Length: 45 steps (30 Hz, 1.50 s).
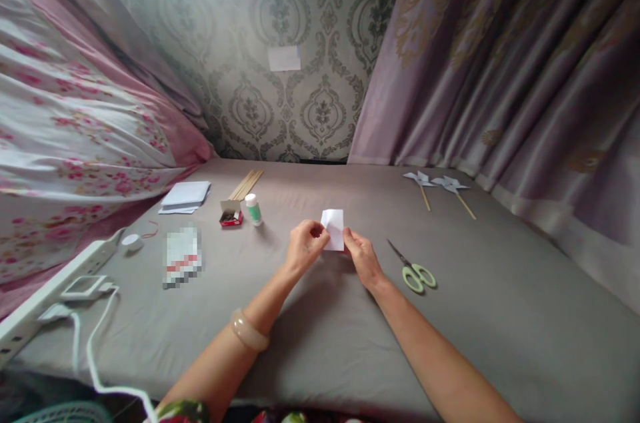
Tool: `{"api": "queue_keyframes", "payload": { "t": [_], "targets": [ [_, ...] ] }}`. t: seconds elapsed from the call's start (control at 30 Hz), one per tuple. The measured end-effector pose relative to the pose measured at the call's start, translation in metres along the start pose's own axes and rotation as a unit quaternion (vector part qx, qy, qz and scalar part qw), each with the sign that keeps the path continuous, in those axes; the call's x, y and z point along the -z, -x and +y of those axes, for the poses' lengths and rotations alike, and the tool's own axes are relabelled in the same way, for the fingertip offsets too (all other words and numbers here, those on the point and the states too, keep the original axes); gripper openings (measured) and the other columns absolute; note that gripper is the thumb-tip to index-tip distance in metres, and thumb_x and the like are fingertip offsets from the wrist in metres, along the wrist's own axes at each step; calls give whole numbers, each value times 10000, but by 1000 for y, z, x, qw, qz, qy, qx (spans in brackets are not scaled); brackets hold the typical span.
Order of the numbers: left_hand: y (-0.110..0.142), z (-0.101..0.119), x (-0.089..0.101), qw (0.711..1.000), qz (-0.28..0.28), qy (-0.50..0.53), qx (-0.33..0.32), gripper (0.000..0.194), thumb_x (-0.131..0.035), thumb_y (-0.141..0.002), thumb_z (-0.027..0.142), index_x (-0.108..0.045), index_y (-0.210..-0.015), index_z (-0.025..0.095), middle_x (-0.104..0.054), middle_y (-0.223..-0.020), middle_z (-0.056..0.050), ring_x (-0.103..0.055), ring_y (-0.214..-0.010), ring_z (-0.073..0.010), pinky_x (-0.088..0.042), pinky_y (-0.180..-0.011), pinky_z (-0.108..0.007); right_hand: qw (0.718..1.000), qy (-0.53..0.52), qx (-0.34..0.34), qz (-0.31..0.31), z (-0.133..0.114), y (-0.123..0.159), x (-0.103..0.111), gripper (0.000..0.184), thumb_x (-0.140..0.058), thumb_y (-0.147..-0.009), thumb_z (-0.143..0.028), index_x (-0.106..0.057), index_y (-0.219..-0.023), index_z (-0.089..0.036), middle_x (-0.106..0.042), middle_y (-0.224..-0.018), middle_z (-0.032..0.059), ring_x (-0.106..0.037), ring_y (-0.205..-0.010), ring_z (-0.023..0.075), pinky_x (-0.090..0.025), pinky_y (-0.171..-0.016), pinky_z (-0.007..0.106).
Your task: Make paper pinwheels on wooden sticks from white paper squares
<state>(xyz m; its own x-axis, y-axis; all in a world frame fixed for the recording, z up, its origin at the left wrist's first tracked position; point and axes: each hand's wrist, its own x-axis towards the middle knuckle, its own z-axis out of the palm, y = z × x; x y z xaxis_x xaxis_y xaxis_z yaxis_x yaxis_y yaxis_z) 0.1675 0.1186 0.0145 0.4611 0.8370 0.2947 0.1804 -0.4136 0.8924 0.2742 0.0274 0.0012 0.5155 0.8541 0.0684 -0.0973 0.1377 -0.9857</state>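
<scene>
A small white piece of paper (pixel 335 228) is held up over the middle of the table, between my two hands. My left hand (pixel 306 246) pinches its left edge with curled fingers. On the other side, my right hand (pixel 363 256) grips the right edge, thumb in front and the other fingers partly hidden behind. A bit of red shows under the paper's lower edge; what it is I cannot make out. To the right of my right hand lie scissors (pixel 413 269) with light green handles. Two paper pinwheels (pixel 420 179) on wooden sticks lie at the back right.
Left of my hands stand a green-and-white bottle (pixel 253 209) and an open red box (pixel 231 216). Wooden sticks (pixel 246 185) and stacked white paper (pixel 185 196) lie behind. A blurred packet (pixel 183 255), a white roll (pixel 132 243) and a power strip (pixel 60 289) with cables occupy the left.
</scene>
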Motion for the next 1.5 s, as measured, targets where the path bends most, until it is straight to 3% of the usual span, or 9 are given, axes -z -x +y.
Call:
{"api": "queue_keyframes", "payload": {
  "t": [0.17,0.27,0.33,0.43,0.53,0.8,1.13,1.33,1.5],
  "targets": [
    [7,-7,-19,993,-29,-67,-92,69,-616,-740,227,-634,-770,168,-628,-815,-56,-584,-745,-161,-464,-705,-289,991,-77,-35,103,11,-9,6,464,-778,-530,-581,-708,-725,-166,-682,-613,0,-600,-589,165,-463,-593,282],
    [6,-13,-18,997,54,-32,-50,350,-739,-651,318,-634,-951,172,-620,-1033,-106,-578,-968,-228,-473,-818,-350,988,-99,-42,111,14,-14,11,468,-766,-534,-591,-698,-749,-181,-705,-651,12,-629,-607,188,-484,-610,311],
    [5,-15,-13,997,65,27,19,486,-782,-597,367,-628,-1014,169,-627,-1079,-116,-570,-1026,-250,-462,-851,-367,986,-117,-45,107,12,-15,13,441,-780,-536,-564,-695,-754,-190,-718,-677,16,-649,-642,200,-499,-647,327],
    [4,-16,-7,971,-38,177,155,479,-765,-610,459,-659,-950,140,-678,-935,-97,-614,-820,-202,-465,-702,-302,984,-138,-56,96,8,-13,13,405,-805,-539,-514,-697,-759,-192,-725,-691,17,-665,-681,205,-506,-682,332],
    [6,-14,-3,942,-77,254,205,408,-774,-589,470,-682,-784,123,-654,-718,-39,-532,-596,-120,-379,-544,-230,985,-139,-66,81,4,-10,11,391,-828,-528,-466,-697,-759,-179,-733,-711,26,-670,-698,203,-504,-678,325],
    [12,-1,-3,934,-53,284,212,368,-815,-513,435,-666,-665,136,-610,-597,4,-484,-533,-95,-332,-510,-212,981,-134,-114,85,1,-6,8,377,-858,-463,-327,-700,-757,-154,-734,-695,19,-633,-589,158,-503,-645,304],
    [12,-3,-3,941,-62,263,204,395,-786,-552,505,-669,-630,136,-567,-537,16,-423,-497,-77,-299,-493,-206,982,-72,-88,150,-4,-7,9,251,-820,-467,-310,-713,-638,-160,-715,-633,15,-595,-548,153,-455,-552,272],
    [12,-5,-1,942,-59,258,208,399,-785,-556,514,-672,-635,140,-572,-549,13,-433,-503,-82,-312,-492,-207,972,-159,-129,111,-3,-9,13,355,-847,-451,-351,-710,-710,-151,-737,-695,51,-666,-673,214,-511,-644,325],
    [10,-9,0,941,-59,259,207,399,-790,-565,507,-670,-649,136,-583,-569,8,-456,-507,-81,-341,-487,-200,984,-127,-94,79,2,-9,10,407,-854,-463,-335,-717,-807,-168,-756,-798,45,-676,-733,219,-526,-742,366]
  ]
}}
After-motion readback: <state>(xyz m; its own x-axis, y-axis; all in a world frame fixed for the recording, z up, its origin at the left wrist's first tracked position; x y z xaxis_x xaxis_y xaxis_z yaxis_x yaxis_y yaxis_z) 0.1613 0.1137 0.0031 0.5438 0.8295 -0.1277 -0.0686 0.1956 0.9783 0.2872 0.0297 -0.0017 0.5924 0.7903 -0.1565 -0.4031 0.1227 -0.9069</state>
